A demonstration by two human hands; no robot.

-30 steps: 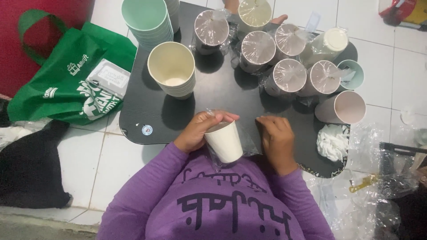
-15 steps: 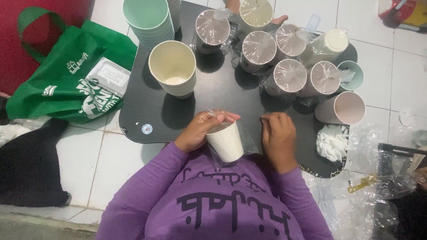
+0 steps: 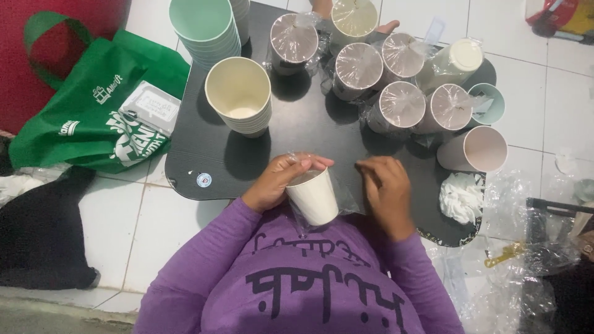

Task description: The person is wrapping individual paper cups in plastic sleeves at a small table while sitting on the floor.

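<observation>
Wrapping a white paper cup (image 3: 314, 196) in a clear plastic sleeve (image 3: 346, 196).
At 6 o'clock on the black table (image 3: 309, 133), the left hand (image 3: 281, 180) is curling over the cup's rim, pinching film; the right hand (image 3: 385, 193) is pressing the sleeve flat at 3 o'clock. Next comes closing the film over the rim, I judge.

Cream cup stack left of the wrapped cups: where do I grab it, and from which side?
Probably by the outer wall just under the rim of the cream cup stack, coming from above with fingers to its left and near sides. It stands upright, mouth open, and bare table lies there. The green cup stack crowds the far left; the wrapped cups stand to the right.
</observation>
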